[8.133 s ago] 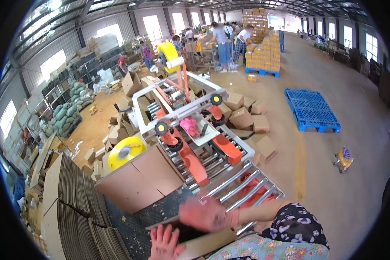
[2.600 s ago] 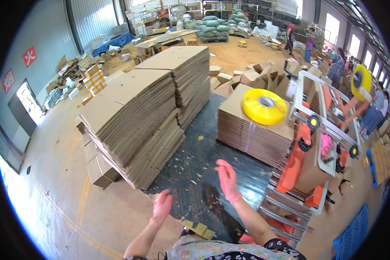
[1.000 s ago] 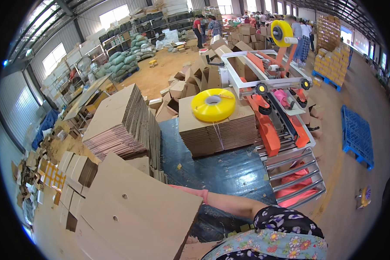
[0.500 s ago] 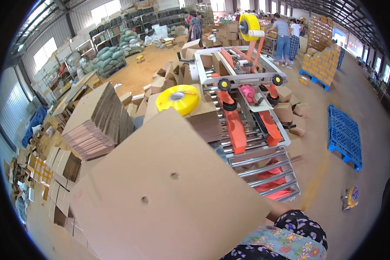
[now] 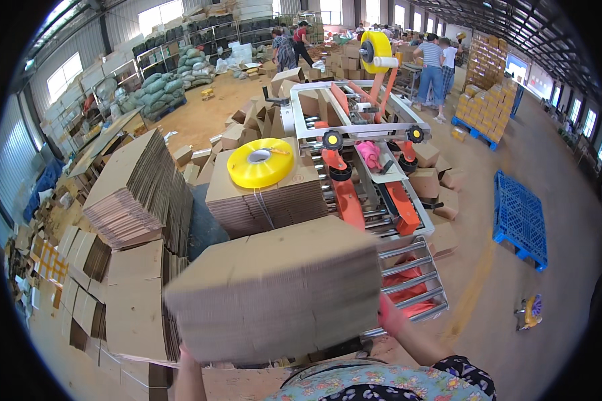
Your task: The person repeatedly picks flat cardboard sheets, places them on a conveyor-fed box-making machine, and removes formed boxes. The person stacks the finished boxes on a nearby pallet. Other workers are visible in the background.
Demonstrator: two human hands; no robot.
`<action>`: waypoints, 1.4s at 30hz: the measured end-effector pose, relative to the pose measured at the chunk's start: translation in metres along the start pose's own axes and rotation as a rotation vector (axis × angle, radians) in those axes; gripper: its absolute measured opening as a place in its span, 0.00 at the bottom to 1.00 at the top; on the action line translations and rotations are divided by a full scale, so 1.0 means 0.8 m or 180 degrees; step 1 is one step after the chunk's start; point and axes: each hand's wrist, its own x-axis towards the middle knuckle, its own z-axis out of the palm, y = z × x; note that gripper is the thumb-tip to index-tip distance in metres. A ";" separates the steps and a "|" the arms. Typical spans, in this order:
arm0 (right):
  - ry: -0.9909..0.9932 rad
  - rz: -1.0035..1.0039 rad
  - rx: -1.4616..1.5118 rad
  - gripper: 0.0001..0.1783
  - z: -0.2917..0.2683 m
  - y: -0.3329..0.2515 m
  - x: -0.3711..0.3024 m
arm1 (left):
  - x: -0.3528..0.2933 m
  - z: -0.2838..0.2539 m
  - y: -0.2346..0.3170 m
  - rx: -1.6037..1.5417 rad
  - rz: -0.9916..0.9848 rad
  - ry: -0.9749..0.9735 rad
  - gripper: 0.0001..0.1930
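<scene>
far left, stacked flat cardboard point(image 5: 157, 194). left hand point(image 5: 184, 353) low on left end of cardboard bundle point(image 5: 277, 287), holding it, fingers mostly hidden tbh. bundle front and centre, slung between both hands, long axis side to side, neither hand nearer. yellow tape roll point(image 5: 247, 174) on strapped pile point(image 5: 281, 208) just past it. right hand point(image 5: 390, 315) gripping right end, roller conveyor point(image 5: 409, 268) just beside that hand

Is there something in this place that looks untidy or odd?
Yes: loose cartons lie jumbled at odd angles on both sides of the roller machine, unlike the orderly cardboard stack being held.
</scene>
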 end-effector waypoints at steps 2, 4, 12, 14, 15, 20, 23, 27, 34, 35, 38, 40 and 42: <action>0.0350 0.0778 0.1274 0.26 -0.003 0.020 0.050 | 0.059 0.033 0.020 0.1116 -0.0600 0.0170 0.26; 0.0695 0.1428 0.2601 0.26 -0.009 0.041 0.113 | 0.148 0.058 0.036 0.2095 -0.1330 -0.0184 0.28; 0.2480 0.0788 0.1297 0.26 0.061 0.056 0.178 | 0.197 0.125 -0.045 0.2208 -0.0093 0.0308 0.54; 0.2370 -0.0355 -0.0355 0.27 0.085 0.065 0.167 | 0.186 0.088 -0.032 0.2375 -0.0118 0.0277 0.46; 0.2117 -0.1043 -0.1609 0.30 0.090 0.045 0.177 | 0.172 0.097 -0.024 0.2422 0.0208 0.0500 0.42; 0.1191 -0.1397 -0.3499 0.34 0.101 -0.055 0.266 | 0.113 0.201 -0.011 0.4230 0.3191 -0.0141 0.24; 0.0467 -0.1945 -0.3233 0.35 0.077 -0.016 0.268 | 0.081 0.298 -0.011 0.6572 0.4158 -0.0934 0.26; 0.0396 -0.2434 -0.2462 0.13 0.086 -0.041 0.204 | 0.067 0.323 -0.028 0.6811 0.2851 -0.1640 0.24; -0.1879 -0.2742 -0.0143 0.08 -0.029 -0.129 0.099 | 0.029 0.303 0.022 0.7062 0.2083 0.0821 0.25; -0.2306 -0.2677 0.0173 0.10 -0.045 -0.131 0.094 | -0.023 0.310 -0.001 0.7186 0.2981 0.0436 0.21; -0.3036 -0.0666 0.0536 0.11 -0.044 -0.104 0.075 | -0.089 0.386 -0.136 0.7310 0.3475 -0.1850 0.20; -0.3393 0.0444 0.0937 0.13 -0.012 -0.132 0.093 | -0.091 0.356 -0.139 0.8742 0.2079 -0.2821 0.13; -0.3648 0.1558 0.1344 0.17 0.019 -0.140 0.111 | -0.084 0.319 -0.116 0.7738 0.3127 -0.3323 0.12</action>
